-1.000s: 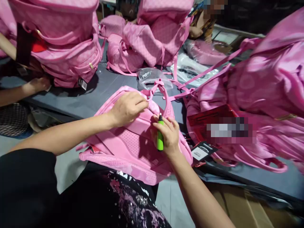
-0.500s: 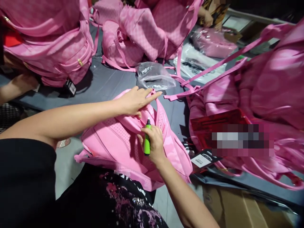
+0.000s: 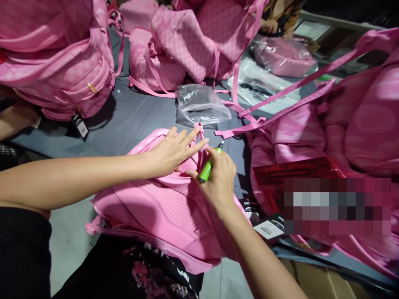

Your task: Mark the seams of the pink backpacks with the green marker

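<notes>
A pink backpack [image 3: 146,207] lies at the near edge of the table, its perforated back panel facing up. My left hand [image 3: 173,151] rests flat on its upper part, fingers spread toward the top loop. In my right hand [image 3: 220,178] is a green marker-like pen [image 3: 207,166] with black ends, its pale tip pointing up and away. The right fingers are also close against the bag's strap area; whether they grip the fabric too is hidden.
A clear plastic bag [image 3: 202,106] lies just beyond on the dark table [image 3: 134,108]. Pink backpacks stand left [image 3: 68,70], behind [image 3: 183,45] and right [image 3: 368,108]. A red package [image 3: 268,178] and a tag [image 3: 269,226] are at right. Other people's hands show at far left and at the back.
My right hand has moved up and right with the pen, which now tilts more. My left hand has shifted slightly lower and left, still spread on the backpack. The view has shifted a little.
</notes>
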The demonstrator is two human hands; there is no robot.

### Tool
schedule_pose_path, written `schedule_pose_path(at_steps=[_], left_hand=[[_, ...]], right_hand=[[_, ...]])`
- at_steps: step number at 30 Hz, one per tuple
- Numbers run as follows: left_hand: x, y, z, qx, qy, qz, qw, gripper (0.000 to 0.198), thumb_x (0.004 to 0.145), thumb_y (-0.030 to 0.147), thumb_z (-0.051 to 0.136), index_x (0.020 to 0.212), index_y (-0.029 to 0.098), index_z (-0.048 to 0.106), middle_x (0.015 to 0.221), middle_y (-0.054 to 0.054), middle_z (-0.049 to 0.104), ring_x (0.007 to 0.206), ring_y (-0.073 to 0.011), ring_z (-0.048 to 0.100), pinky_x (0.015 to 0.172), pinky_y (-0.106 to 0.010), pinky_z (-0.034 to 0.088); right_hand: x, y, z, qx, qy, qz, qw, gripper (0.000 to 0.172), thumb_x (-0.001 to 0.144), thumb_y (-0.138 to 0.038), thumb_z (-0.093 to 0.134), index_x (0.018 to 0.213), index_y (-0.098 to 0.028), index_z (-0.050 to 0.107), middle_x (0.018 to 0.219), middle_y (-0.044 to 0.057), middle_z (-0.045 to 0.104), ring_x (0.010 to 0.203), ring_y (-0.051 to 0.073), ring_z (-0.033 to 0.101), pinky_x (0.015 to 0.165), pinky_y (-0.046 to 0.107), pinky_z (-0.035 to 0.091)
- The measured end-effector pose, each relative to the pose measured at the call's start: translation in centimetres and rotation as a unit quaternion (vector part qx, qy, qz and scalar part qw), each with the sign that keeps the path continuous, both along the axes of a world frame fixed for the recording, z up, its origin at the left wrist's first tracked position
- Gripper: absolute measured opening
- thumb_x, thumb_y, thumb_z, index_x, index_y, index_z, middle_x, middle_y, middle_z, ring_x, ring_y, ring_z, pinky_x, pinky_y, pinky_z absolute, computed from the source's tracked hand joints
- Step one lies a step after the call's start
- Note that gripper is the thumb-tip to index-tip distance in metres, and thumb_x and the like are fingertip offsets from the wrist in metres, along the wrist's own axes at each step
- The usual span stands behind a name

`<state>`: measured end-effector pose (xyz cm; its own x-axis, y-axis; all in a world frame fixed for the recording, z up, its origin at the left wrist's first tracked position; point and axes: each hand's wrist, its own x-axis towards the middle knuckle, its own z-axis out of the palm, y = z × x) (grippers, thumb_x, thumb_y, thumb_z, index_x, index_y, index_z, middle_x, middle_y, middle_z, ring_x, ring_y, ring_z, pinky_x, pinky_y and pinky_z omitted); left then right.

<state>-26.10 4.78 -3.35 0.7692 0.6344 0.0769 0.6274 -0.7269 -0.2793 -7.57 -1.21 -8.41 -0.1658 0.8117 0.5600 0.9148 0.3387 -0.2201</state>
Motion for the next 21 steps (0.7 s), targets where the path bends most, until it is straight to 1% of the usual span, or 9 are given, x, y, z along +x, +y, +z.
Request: schedule_pose_path(at_steps=[1, 3, 5, 7, 8, 10, 14, 18, 21], left_hand=[[0.1, 0.1, 0.0, -0.008, 0.0, 0.005, 1.0, 0.093, 0.09, 0.044, 0.061, 0.162, 0.015, 0.009, 0.167, -0.023, 0.012, 0.139, -0.0372, 0.041, 0.109, -0.05, 0.035], [0.3, 0.4, -0.2, -0.021, -0.003, 0.016, 1.0, 0.097, 0.089, 0.048, 0.062, 0.162, 0.013, 0.008, 0.166, -0.023, 0.015, 0.141, -0.0378, 0.038, 0.109, -0.05, 0.035], [0.6, 0.7, -0.4, -0.031, -0.001, 0.028, 0.999, 0.1, 0.088, 0.049, 0.063, 0.161, 0.01, 0.008, 0.166, -0.024, 0.015, 0.143, -0.039, 0.035, 0.109, -0.049, 0.036], [0.9, 1.1, -0.4, -0.041, 0.01, 0.046, 0.998, 0.1, 0.088, 0.047, 0.064, 0.161, 0.008, 0.009, 0.167, -0.024, 0.011, 0.145, -0.0399, 0.032, 0.11, -0.049, 0.035], [1.0, 1.2, -0.3, -0.047, 0.021, 0.054, 0.997, 0.098, 0.088, 0.045, 0.065, 0.161, 0.008, 0.01, 0.167, -0.024, 0.009, 0.146, -0.0398, 0.03, 0.111, -0.05, 0.034], [1.0, 1.3, 0.0, -0.059, 0.043, 0.064, 0.995, 0.095, 0.088, 0.041, 0.065, 0.161, 0.011, 0.011, 0.168, -0.021, 0.008, 0.148, -0.039, 0.027, 0.113, -0.051, 0.033], [0.9, 1.0, 1.0, -0.07, 0.062, 0.064, 0.994, 0.093, 0.089, 0.038, 0.065, 0.162, 0.019, 0.01, 0.169, -0.018, 0.008, 0.148, -0.0395, 0.028, 0.111, -0.055, 0.034], [0.7, 1.0, 1.2, -0.078, 0.063, 0.045, 0.994, 0.087, 0.092, 0.029, 0.058, 0.162, 0.016, 0.009, 0.168, -0.02, 0.009, 0.142, -0.0379, 0.037, 0.107, -0.052, 0.037], [0.6, 1.3, 1.2, -0.078, 0.075, 0.03, 0.994, 0.086, 0.091, 0.024, 0.057, 0.162, 0.015, 0.008, 0.168, -0.022, 0.008, 0.135, -0.0366, 0.045, 0.105, -0.051, 0.039]], right_hand=[[-0.3, 0.7, 0.3, -0.05, -0.007, -0.014, 0.999, 0.062, 0.085, -0.044, 0.069, 0.136, -0.018, 0.044, 0.124, 0.018, 0.062, 0.114, 0.035, 0.057, 0.094, 0.052, 0.046], [-1.5, 1.8, 0.6, -0.123, -0.033, -0.028, 0.991, 0.075, 0.084, -0.043, 0.07, 0.143, -0.012, 0.036, 0.131, 0.023, 0.057, 0.123, 0.038, 0.053, 0.101, 0.056, 0.042], [-3.0, 2.5, 0.6, -0.158, -0.08, -0.059, 0.982, 0.085, 0.083, -0.036, 0.073, 0.149, -0.006, 0.028, 0.141, 0.03, 0.049, 0.133, 0.042, 0.045, 0.107, 0.061, 0.036], [-4.1, 2.8, 0.5, -0.182, -0.115, -0.084, 0.973, 0.092, 0.082, -0.029, 0.075, 0.152, -0.002, 0.022, 0.15, 0.035, 0.038, 0.14, 0.044, 0.038, 0.11, 0.064, 0.033], [-4.4, 2.8, 0.5, -0.195, -0.124, -0.089, 0.969, 0.093, 0.081, -0.026, 0.076, 0.153, -0.002, 0.021, 0.153, 0.036, 0.033, 0.141, 0.045, 0.036, 0.109, 0.064, 0.033], [-4.4, 2.7, 0.5, -0.214, -0.126, -0.082, 0.965, 0.096, 0.079, -0.022, 0.078, 0.154, -0.003, 0.02, 0.156, 0.036, 0.028, 0.142, 0.045, 0.036, 0.108, 0.062, 0.037], [-3.3, 2.1, 0.8, -0.218, -0.084, -0.046, 0.971, 0.096, 0.076, -0.016, 0.078, 0.154, -0.005, 0.021, 0.153, 0.034, 0.033, 0.14, 0.042, 0.04, 0.106, 0.053, 0.045], [-2.9, 1.9, 0.6, -0.214, -0.037, -0.027, 0.976, 0.093, 0.079, -0.014, 0.072, 0.155, -0.009, 0.019, 0.149, 0.029, 0.039, 0.138, 0.041, 0.042, 0.105, 0.054, 0.046], [-2.8, 2.0, 0.3, -0.214, -0.026, -0.017, 0.976, 0.092, 0.078, -0.011, 0.069, 0.155, -0.009, 0.018, 0.148, 0.028, 0.04, 0.138, 0.041, 0.041, 0.104, 0.055, 0.045]])
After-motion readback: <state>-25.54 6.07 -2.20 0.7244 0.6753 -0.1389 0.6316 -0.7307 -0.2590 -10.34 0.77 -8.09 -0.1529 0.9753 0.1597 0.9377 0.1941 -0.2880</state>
